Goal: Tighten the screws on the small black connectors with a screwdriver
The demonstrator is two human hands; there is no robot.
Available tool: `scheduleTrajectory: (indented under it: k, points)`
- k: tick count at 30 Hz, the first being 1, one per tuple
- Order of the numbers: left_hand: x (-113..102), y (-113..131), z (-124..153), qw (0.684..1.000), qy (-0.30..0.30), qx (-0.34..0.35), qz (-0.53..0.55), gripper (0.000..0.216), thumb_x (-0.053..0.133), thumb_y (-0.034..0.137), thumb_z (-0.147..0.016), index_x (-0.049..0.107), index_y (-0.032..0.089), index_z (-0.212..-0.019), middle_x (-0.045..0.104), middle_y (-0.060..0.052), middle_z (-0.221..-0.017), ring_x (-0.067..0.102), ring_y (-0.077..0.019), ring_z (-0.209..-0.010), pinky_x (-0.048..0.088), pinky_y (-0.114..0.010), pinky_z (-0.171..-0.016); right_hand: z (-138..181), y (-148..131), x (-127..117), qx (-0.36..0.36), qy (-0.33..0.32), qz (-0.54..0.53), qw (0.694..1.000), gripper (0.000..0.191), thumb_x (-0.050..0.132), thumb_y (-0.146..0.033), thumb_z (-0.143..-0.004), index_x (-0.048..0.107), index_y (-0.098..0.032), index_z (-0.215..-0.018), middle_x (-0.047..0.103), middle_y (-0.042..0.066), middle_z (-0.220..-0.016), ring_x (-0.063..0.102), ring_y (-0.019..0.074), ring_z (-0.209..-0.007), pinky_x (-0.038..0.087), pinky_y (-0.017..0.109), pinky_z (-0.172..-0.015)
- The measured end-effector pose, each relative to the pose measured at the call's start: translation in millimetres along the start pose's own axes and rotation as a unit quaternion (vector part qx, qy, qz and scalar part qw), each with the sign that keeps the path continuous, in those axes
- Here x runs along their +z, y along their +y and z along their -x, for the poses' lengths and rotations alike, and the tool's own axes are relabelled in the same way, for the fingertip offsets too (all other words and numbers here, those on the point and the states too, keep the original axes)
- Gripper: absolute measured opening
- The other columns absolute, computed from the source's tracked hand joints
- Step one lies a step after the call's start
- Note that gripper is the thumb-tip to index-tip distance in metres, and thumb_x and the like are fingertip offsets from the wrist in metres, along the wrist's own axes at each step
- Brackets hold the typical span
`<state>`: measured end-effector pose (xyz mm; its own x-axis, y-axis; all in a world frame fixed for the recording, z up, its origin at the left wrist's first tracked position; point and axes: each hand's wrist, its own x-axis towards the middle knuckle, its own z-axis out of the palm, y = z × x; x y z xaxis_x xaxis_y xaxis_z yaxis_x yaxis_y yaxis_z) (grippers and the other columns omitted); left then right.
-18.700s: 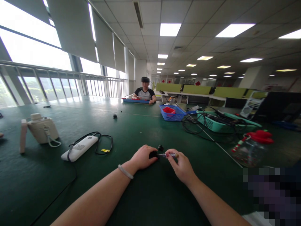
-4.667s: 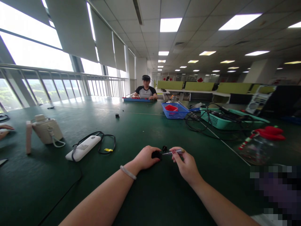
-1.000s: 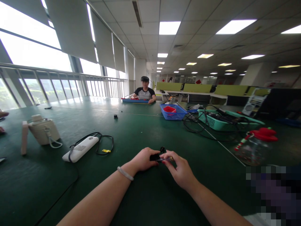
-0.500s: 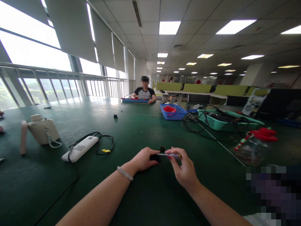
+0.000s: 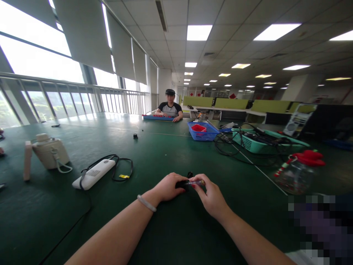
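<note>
Blue basket point(image 5: 202, 137), openwork, one, beyond the hands to the right; contents: a red container point(image 5: 198, 128). Green basket point(image 5: 246, 143), openwork, one, beside it; contents: dark cables and equipment, with more black cable spilling over the near side. Clear jar point(image 5: 293, 182) with red lid point(image 5: 309, 157), one, upright at far right; contents blurred, probably small pieces, not identifiable. Shallow blue tray point(image 5: 158, 118), one, in front of a seated person point(image 5: 170, 108) at the far end; contents: red items.

Left hand point(image 5: 168, 187): low over the green table point(image 5: 160, 232), palm down, thumb and fingers closed around a black piece point(image 5: 181, 184), largely covered by the fingers. Right hand point(image 5: 212, 195): facing it, thumb and fingertips pinching a slim tool point(image 5: 198, 182) with a clear handle, pointed left, its near end at the black piece; exact contact unclear. Small black part point(image 5: 190, 174): one, on the table just beyond the tool.

Against the frame half a second ago: right hand and tool closer to the left hand; left hand and black piece in about the same place.
</note>
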<state>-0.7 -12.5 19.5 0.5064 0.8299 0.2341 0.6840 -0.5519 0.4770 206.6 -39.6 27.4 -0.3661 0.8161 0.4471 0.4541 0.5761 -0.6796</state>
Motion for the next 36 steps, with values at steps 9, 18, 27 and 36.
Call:
scheduleTrajectory:
  k: [9, 18, 27, 36]
  points:
    - [0, -1, 1, 1.0, 0.024, -0.006, 0.0, 0.047, 0.066, 0.032, -0.082, 0.06, 0.026, -0.127, 0.064, -0.004, -0.126, 0.055, -0.0237, -0.116, 0.039, -0.037, -0.104, -3, 1, -4, 0.036, 0.012, -0.095, 0.995, 0.012, 0.055, -0.036, -0.092, 0.059, -0.025, -0.093, 0.07, 0.003, -0.103, 0.065, 0.0232, -0.1, 0.051, 0.038, -0.087]
    - [-2, 2, 2, 0.999, 0.051, -0.001, 0.011, 0.039, 0.06, 0.031, -0.085, 0.063, 0.026, -0.124, 0.065, -0.004, -0.123, 0.055, -0.0233, -0.115, 0.041, -0.039, -0.104, -4, 10, -12, 0.084, 0.18, -0.168, 0.966, 0.028, 0.056, -0.05, -0.089, 0.058, -0.023, -0.096, 0.07, 0.008, -0.102, 0.065, 0.0249, -0.086, 0.052, 0.038, -0.074]
    - [6, -10, -3, 0.991, 0.114, -0.059, -0.042, 0.043, 0.041, 0.017, -0.091, 0.058, 0.023, -0.131, 0.053, -0.006, -0.138, 0.043, -0.0233, -0.129, 0.036, -0.041, -0.111, -8, 35, -18, 0.135, 0.22, -0.1, 0.961, 0.025, 0.053, -0.046, -0.089, 0.06, -0.024, -0.098, 0.068, 0.008, -0.102, 0.064, 0.0246, -0.076, 0.053, 0.037, -0.061]
    - [5, -11, -3, 0.982, 0.057, -0.13, -0.124, 0.04, 0.039, 0.019, -0.089, 0.069, 0.024, -0.116, 0.066, -0.003, -0.124, 0.054, -0.0243, -0.115, 0.043, -0.04, -0.1, -9, 40, -12, 0.095, 0.158, -0.096, 0.978, 0.023, 0.055, -0.044, -0.088, 0.064, -0.026, -0.1, 0.068, 0.006, -0.106, 0.063, 0.0258, -0.084, 0.053, 0.039, -0.066]
